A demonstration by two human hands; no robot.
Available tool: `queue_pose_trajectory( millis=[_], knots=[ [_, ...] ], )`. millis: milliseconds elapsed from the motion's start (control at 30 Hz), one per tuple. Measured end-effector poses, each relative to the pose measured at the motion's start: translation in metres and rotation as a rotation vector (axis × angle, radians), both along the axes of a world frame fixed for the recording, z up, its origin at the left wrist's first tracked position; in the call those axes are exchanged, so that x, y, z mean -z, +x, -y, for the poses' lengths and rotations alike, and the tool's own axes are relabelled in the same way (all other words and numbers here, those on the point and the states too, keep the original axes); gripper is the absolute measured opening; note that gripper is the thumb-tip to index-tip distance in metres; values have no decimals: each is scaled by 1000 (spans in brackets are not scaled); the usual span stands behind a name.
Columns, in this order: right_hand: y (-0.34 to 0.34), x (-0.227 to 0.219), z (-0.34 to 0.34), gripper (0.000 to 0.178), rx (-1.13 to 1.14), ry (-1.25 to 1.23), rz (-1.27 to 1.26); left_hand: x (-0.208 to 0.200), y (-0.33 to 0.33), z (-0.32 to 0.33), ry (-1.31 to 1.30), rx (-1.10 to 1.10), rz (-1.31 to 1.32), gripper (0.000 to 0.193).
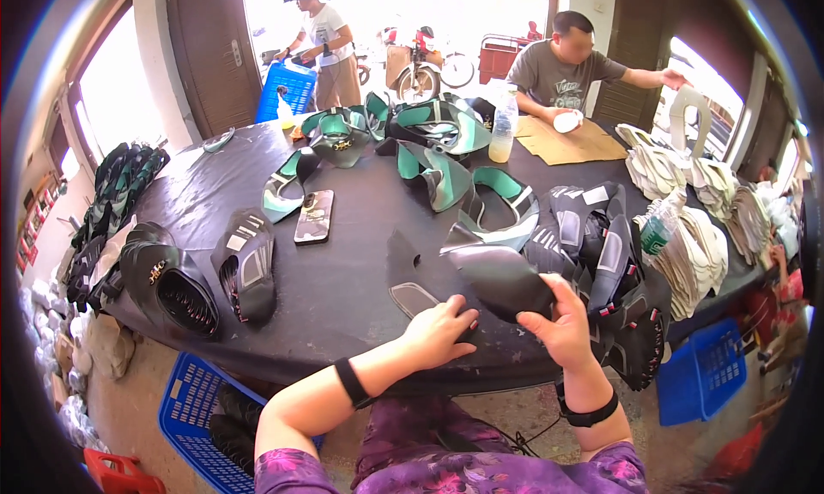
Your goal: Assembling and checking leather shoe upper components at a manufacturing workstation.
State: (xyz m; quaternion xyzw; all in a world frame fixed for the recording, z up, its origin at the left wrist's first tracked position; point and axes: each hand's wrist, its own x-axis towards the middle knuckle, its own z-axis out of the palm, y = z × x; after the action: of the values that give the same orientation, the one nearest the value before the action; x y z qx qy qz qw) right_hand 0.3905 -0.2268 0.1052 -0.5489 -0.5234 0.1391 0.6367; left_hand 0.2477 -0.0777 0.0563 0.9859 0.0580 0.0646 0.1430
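shoe upper [502,279]: matt black synthetic | tabletop [343,279]: matt dark cloth | crate [184,408]: blue plastic

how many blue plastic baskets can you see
3. One blue basket sits on the floor under the table's near left edge, one on the floor at the right, and one stands beyond the table's far side by a person. Others may be hidden.

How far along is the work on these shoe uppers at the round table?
Looks done, at a guess: black uppers lined up along the table's left edge. In hand: the right hand holds a black upper piece, while the left hand rests on a flat dark insert. Left: a heap of black and grey pieces beside the right hand and green pieces further back.
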Motion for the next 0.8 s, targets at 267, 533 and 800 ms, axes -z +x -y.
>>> queue_pose_trajectory(
  millis=[267, 533, 800],
  knots=[
    [-39, 60, 6, 41, -102, 43, 700, -52, -61, -39, 11, -452, 553, 11],
    [-29, 51, 17, 31, -220, -142, 1057, -88, -17, -14, 423, -321, 709, 13],
    [-24, 50, 16, 34, -333, -159, 919, -22, 51, 4, 269, 123, -384, 22]
  ],
)
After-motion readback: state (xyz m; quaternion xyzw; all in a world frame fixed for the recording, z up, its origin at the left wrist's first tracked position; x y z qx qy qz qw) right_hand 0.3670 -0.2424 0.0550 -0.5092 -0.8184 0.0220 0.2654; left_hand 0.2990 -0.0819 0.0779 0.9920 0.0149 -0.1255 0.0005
